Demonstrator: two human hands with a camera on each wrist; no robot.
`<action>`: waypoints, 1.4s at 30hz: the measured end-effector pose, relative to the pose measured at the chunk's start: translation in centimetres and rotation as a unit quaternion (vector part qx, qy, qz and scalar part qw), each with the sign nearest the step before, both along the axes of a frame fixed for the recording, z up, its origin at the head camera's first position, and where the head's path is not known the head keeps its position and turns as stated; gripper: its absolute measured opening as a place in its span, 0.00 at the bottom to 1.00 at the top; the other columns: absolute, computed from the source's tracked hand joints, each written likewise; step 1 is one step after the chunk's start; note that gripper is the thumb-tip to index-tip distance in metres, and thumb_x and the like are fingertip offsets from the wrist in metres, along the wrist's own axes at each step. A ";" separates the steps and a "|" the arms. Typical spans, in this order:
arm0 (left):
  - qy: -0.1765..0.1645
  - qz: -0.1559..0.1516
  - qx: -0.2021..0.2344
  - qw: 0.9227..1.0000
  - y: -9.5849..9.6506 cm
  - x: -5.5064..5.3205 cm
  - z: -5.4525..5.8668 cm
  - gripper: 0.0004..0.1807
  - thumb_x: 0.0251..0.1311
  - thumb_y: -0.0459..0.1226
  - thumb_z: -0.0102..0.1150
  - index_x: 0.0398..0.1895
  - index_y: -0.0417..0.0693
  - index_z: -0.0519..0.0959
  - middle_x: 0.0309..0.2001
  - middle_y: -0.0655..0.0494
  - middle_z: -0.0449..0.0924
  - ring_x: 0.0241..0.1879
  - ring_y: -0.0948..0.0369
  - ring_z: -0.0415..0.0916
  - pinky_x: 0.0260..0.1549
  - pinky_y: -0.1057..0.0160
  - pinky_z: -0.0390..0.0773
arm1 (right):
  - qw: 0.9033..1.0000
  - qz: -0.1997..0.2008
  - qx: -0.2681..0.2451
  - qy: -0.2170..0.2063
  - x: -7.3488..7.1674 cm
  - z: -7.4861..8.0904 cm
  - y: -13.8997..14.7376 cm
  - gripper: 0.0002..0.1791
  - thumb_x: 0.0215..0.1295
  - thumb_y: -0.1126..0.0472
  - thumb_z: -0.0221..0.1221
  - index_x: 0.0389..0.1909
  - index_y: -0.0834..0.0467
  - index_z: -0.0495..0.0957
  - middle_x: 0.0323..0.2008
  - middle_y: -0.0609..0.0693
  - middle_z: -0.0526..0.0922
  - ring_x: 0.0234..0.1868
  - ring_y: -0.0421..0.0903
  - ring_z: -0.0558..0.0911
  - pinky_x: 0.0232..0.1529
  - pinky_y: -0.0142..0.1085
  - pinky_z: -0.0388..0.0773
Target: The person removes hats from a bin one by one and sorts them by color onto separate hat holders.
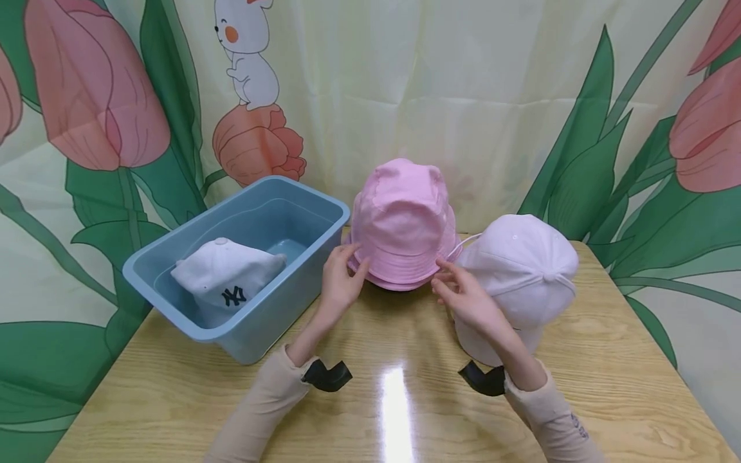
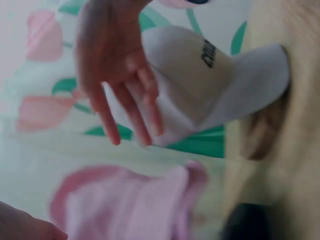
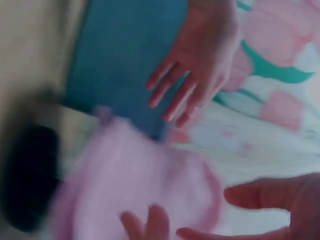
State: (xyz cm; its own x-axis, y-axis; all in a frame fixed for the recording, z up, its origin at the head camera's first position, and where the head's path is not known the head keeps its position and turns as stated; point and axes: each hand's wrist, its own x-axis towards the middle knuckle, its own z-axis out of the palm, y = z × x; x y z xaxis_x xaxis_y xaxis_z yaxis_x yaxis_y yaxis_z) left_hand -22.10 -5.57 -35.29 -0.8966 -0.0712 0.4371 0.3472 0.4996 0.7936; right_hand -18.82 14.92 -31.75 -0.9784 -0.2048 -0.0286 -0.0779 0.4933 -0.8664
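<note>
Pink bucket hats (image 1: 402, 225), apparently stacked, stand at the middle of the table against the curtain. My left hand (image 1: 341, 280) is at the left side of their brims, thumb and fingers spread; whether it touches them I cannot tell. On the opposite side my right hand (image 1: 471, 302) has its fingers apart close to the brim. The left wrist view shows the right hand (image 2: 117, 55) with straight fingers before a white cap (image 2: 185, 70). In the right wrist view, the left hand (image 3: 205, 55) has extended fingers in front of the blue bin (image 3: 125, 55).
A blue bin (image 1: 312, 276) stands at the left, holding a white cap (image 1: 228, 273) with a black logo. At the right, white caps (image 1: 521, 270) sit beside the pink hats. A tulip-printed curtain (image 1: 463, 116) hangs behind the wooden table (image 1: 440, 411).
</note>
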 end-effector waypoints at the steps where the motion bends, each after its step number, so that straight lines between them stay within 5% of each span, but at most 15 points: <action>1: 0.030 0.000 -0.018 0.999 0.2 0.1 0.9 0.17 0.54 0.33 0.56 0.46 0.34 0.76 0.44 0.39 0.75 0.38 0.49 0.74 0.36 0.56 0.73 | 1.000 -0.007 0.020 0.022 0.0 1.1 0.2 0.26 0.66 0.62 0.45 0.62 0.69 0.56 0.53 0.70 0.70 0.38 0.46 0.80 0.38 0.32 0.77; 4: 0.092 0.009 -0.031 0.995 1.0 -0.6 3.4 0.13 0.56 0.35 0.55 0.42 0.38 0.78 0.38 0.45 0.78 0.38 0.52 0.74 0.36 0.57 0.72 | 0.995 -0.065 0.002 0.075 -1.6 3.8 0.2 0.22 0.67 0.60 0.45 0.58 0.68 0.64 0.50 0.66 0.74 0.34 0.38 0.79 0.35 0.24 0.75; 7: 0.130 0.028 -0.042 0.990 1.9 -2.1 5.0 0.10 0.56 0.36 0.55 0.38 0.41 0.79 0.37 0.47 0.77 0.39 0.52 0.73 0.38 0.57 0.71 | 0.987 -0.129 -0.045 0.085 -4.6 5.2 -0.1 0.22 0.66 0.59 0.44 0.57 0.68 0.66 0.51 0.63 0.74 0.41 0.43 0.79 0.33 0.20 0.75; 10: 0.158 0.040 -0.087 0.983 2.9 -3.5 5.1 0.07 0.55 0.37 0.57 0.33 0.43 0.79 0.37 0.48 0.74 0.41 0.52 0.70 0.41 0.58 0.70 | 0.979 -0.177 -0.053 0.083 -7.5 5.4 -0.6 0.22 0.65 0.59 0.45 0.55 0.68 0.68 0.51 0.62 0.74 0.45 0.51 0.77 0.30 0.20 0.74; 14: 0.188 0.042 -0.171 0.966 3.6 -4.6 4.2 0.07 0.54 0.39 0.58 0.32 0.45 0.79 0.40 0.50 0.70 0.47 0.52 0.66 0.48 0.58 0.68 | 0.971 -0.221 -0.024 0.084 -9.8 5.1 -1.4 0.21 0.63 0.59 0.47 0.51 0.68 0.72 0.49 0.63 0.77 0.43 0.50 0.76 0.30 0.24 0.72; 17: 0.217 0.059 -0.234 0.946 3.6 -5.0 3.3 0.08 0.55 0.40 0.57 0.36 0.47 0.80 0.42 0.50 0.69 0.50 0.50 0.64 0.49 0.56 0.67 | 0.964 -0.241 0.020 0.109 -10.8 4.5 -2.0 0.20 0.61 0.57 0.49 0.47 0.68 0.75 0.45 0.63 0.79 0.44 0.52 0.77 0.39 0.35 0.74; 22: 0.286 0.099 -0.325 0.896 3.3 -5.6 2.0 0.10 0.55 0.40 0.56 0.39 0.49 0.81 0.44 0.50 0.70 0.47 0.50 0.66 0.50 0.55 0.67 | 0.945 -0.265 0.079 0.176 -11.4 3.3 -2.7 0.17 0.58 0.56 0.54 0.39 0.66 0.79 0.37 0.61 0.82 0.42 0.56 0.78 0.46 0.43 0.71; 25: 0.321 0.109 -0.330 0.881 3.3 -6.0 1.6 0.10 0.57 0.39 0.53 0.38 0.49 0.81 0.44 0.49 0.71 0.46 0.51 0.66 0.51 0.54 0.67 | 0.933 -0.278 0.086 0.210 -11.4 2.9 -2.8 0.14 0.57 0.58 0.55 0.36 0.65 0.79 0.34 0.61 0.81 0.40 0.56 0.77 0.45 0.44 0.69; 35: 0.367 0.096 -0.278 0.882 3.2 -6.1 1.4 0.06 0.55 0.31 0.53 0.29 0.47 0.80 0.41 0.49 0.70 0.45 0.51 0.65 0.48 0.54 0.67 | 0.918 -0.306 0.103 0.231 -11.5 3.3 -2.1 0.14 0.61 0.58 0.51 0.35 0.64 0.79 0.34 0.61 0.82 0.36 0.57 0.78 0.39 0.45 0.73; 42: 0.329 0.102 -0.263 0.901 2.9 -3.7 1.9 0.08 0.54 0.35 0.56 0.38 0.50 0.80 0.49 0.46 0.68 0.49 0.50 0.65 0.41 0.56 0.66 | 0.912 -0.319 0.102 0.238 -10.8 3.9 -1.8 0.16 0.62 0.58 0.48 0.42 0.64 0.78 0.38 0.60 0.82 0.43 0.57 0.77 0.47 0.45 0.69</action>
